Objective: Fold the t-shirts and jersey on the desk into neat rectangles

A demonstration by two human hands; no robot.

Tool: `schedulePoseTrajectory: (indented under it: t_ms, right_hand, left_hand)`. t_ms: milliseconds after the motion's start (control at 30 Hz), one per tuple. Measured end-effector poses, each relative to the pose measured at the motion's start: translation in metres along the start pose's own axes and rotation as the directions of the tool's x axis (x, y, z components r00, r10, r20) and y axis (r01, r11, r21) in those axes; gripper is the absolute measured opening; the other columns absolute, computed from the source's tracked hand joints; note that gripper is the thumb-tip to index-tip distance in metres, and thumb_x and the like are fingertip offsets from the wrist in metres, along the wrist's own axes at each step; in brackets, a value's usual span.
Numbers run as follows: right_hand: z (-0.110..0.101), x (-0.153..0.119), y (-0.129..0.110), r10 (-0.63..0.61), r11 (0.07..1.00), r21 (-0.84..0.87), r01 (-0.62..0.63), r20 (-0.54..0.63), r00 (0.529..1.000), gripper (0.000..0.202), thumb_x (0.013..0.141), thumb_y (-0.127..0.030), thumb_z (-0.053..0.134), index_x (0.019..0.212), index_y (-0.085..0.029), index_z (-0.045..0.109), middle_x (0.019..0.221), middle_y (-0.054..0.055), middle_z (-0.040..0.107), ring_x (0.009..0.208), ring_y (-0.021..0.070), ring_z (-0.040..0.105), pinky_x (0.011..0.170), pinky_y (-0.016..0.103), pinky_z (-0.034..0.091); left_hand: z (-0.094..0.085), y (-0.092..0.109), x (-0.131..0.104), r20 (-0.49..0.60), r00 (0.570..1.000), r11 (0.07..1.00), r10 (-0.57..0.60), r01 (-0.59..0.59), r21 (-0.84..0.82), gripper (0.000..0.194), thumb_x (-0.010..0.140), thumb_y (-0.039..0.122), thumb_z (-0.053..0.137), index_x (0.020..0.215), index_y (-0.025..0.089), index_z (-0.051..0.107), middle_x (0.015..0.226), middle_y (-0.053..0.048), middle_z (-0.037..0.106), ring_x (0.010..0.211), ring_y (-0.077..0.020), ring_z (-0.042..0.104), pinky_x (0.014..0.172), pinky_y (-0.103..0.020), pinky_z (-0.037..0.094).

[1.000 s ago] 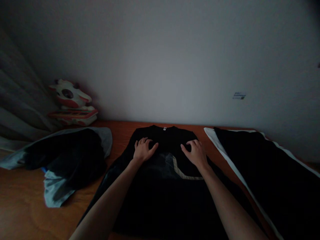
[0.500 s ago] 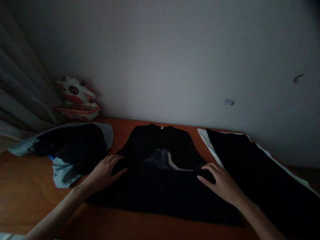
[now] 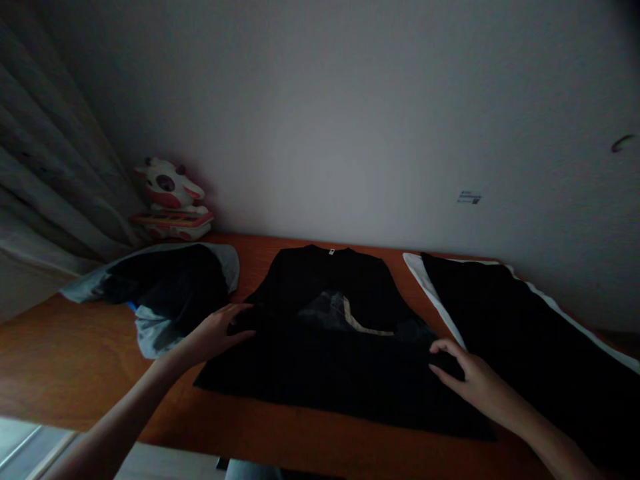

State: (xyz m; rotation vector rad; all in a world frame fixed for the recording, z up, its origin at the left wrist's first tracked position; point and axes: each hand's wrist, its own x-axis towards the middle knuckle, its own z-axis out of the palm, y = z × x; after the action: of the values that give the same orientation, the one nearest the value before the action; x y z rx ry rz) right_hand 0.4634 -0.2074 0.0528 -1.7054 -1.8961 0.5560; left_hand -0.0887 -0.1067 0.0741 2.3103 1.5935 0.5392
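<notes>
The black shirt (image 3: pixel 335 370) is flanked by the left hand (image 3: pixel 216 331) and right hand (image 3: pixel 470 378) (thumbs held apart from fingers).

From here I see slim bare forearms (image 3: pixel 135 400), a bare left hand (image 3: pixel 213 335) and right hand (image 3: pixel 465 377), and seemingly a grey-blue trouser leg (image 3: pixel 253 471).

Free air above black shirt (image 3: pixel 340 360), wall (image 3: pixel 325 133) behind

Left hand (image 3: pixel 215 331) and right hand (image 3: pixel 463 375) now wide apart near opposite sides of black shirt (image 3: pixel 325 363), off its chest. Right hand farther out than half-second ago. More floor (image 3: pixel 167 465) showing below table's front edge (image 3: pixel 280 433).
</notes>
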Motion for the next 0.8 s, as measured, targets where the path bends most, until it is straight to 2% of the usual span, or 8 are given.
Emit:
schedulePoseTrajectory:
  t_ms: [67,167,300,433,500,567,633,800]
  right_hand:
    - [0.002,0.004,0.001,0.009,1.0,-0.013,-0.009,0.003,1.0,0.034,0.082,-0.052,0.062,0.108,-0.03,0.068,0.115,0.009,0.077,0.108,0.0289,0.073,0.098,0.043,0.056]
    - [0.0,0.008,-0.003,-0.004,1.0,-0.009,0.004,0.016,1.0,0.028,0.084,-0.051,0.059,0.098,-0.03,0.071,0.107,0.009,0.078,0.102,0.0283,0.075,0.095,0.041,0.057]
    - [-0.01,-0.007,-0.001,-0.059,0.998,0.039,0.059,-0.005,0.998,0.01,0.079,-0.038,0.061,0.083,-0.031,0.067,0.095,0.007,0.076,0.095,0.0258,0.074,0.09,0.035,0.059]
    - [-0.013,-0.037,0.013,-0.058,0.998,0.011,0.057,0.094,0.994,0.012,0.073,-0.03,0.068,0.084,-0.033,0.069,0.104,0.006,0.077,0.102,0.0256,0.074,0.093,0.031,0.058]
    - [-0.011,-0.046,0.019,-0.034,0.998,-0.04,0.039,0.124,0.992,0.028,0.072,-0.034,0.075,0.1,-0.037,0.073,0.108,0.006,0.077,0.103,0.0267,0.074,0.094,0.032,0.059]
    - [-0.01,-0.049,0.023,-0.012,0.998,-0.065,0.021,0.135,0.991,0.039,0.071,-0.04,0.079,0.11,-0.038,0.075,0.106,0.006,0.079,0.098,0.027,0.076,0.089,0.032,0.061]
    - [-0.011,-0.047,0.021,-0.009,0.998,-0.057,0.018,0.158,0.987,0.03,0.074,-0.045,0.077,0.103,-0.037,0.078,0.099,0.007,0.079,0.091,0.0256,0.077,0.083,0.03,0.062]
    - [-0.023,-0.044,0.001,-0.047,0.997,-0.05,0.061,0.252,0.967,0.01,0.076,-0.035,0.073,0.084,-0.03,0.078,0.09,0.005,0.077,0.085,0.0204,0.075,0.079,0.025,0.059]
  left_hand:
    - [0.001,0.004,0.006,0.051,0.998,0.999,-0.046,0.046,0.0,0.05,0.082,0.057,0.064,0.116,0.022,0.073,0.093,-0.006,0.076,0.078,-0.0233,0.071,0.074,-0.033,0.057]
    - [-0.002,0.01,0.011,0.05,0.998,0.999,-0.033,0.034,-0.022,0.038,0.084,0.054,0.06,0.102,0.024,0.076,0.082,-0.003,0.073,0.074,-0.0218,0.07,0.071,-0.03,0.056]
    - [-0.015,0.01,-0.009,-0.066,0.995,0.991,0.073,-0.08,-0.111,0.031,0.087,0.049,0.059,0.099,0.025,0.074,0.114,-0.008,0.073,0.1,-0.0232,0.071,0.09,-0.034,0.057]
    - [-0.024,0.004,-0.05,0.109,0.986,0.984,0.126,-0.11,-0.141,0.013,0.088,0.035,0.061,0.092,0.026,0.069,0.129,-0.006,0.072,0.117,-0.0237,0.069,0.102,-0.034,0.053]
    - [-0.025,0.004,-0.065,0.177,0.979,0.993,0.1,-0.087,-0.081,0.023,0.082,0.034,0.069,0.104,0.027,0.07,0.124,-0.005,0.074,0.113,-0.0245,0.071,0.099,-0.033,0.056]
    - [-0.023,0.008,-0.071,0.188,0.979,0.997,0.079,-0.072,-0.041,0.049,0.077,0.035,0.076,0.124,0.029,0.066,0.118,-0.005,0.075,0.107,-0.0248,0.072,0.094,-0.031,0.057]
    - [-0.022,0.011,-0.07,0.189,0.979,0.996,0.08,-0.07,-0.058,0.056,0.08,0.035,0.075,0.135,0.029,0.063,0.109,-0.004,0.076,0.098,-0.0225,0.073,0.089,-0.029,0.057]
    - [-0.027,0.004,-0.062,0.205,0.957,0.96,0.207,-0.158,-0.233,0.017,0.09,0.036,0.069,0.094,0.025,0.08,0.097,-0.005,0.073,0.089,-0.0172,0.069,0.083,-0.024,0.055]
